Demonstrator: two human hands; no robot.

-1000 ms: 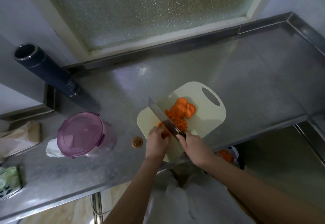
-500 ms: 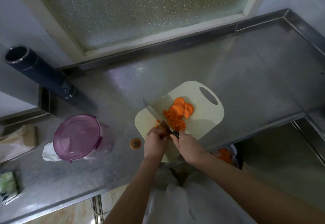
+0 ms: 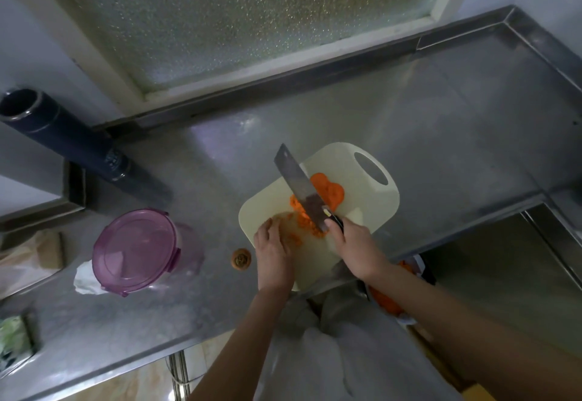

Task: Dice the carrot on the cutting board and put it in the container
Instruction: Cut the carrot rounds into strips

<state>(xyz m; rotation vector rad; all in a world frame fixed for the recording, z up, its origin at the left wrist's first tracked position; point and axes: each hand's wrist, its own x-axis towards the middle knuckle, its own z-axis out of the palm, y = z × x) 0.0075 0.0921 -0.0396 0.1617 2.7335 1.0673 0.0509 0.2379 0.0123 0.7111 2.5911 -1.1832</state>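
A cream cutting board (image 3: 371,208) lies on the steel counter. On it are round carrot slices (image 3: 330,189) at the far side and a heap of diced carrot (image 3: 307,223) nearer me. My right hand (image 3: 354,243) grips the handle of a cleaver (image 3: 297,185), its blade lifted above the carrot and pointing away to the left. My left hand (image 3: 272,248) rests on the board's left part with fingers loosely bent beside a few small carrot bits (image 3: 294,238). A round container with a purple lid (image 3: 135,251) stands to the left.
A carrot end (image 3: 242,259) lies on the counter between container and board. A dark cylinder (image 3: 63,136) leans at far left. A crumpled tissue (image 3: 85,279) sits by the container. A bag with carrot peel (image 3: 387,303) hangs below the counter edge. A sink (image 3: 504,274) is at right.
The cleaver has risen off the board, its blade now up over the carrot. My left hand has slid left, away from the diced heap.
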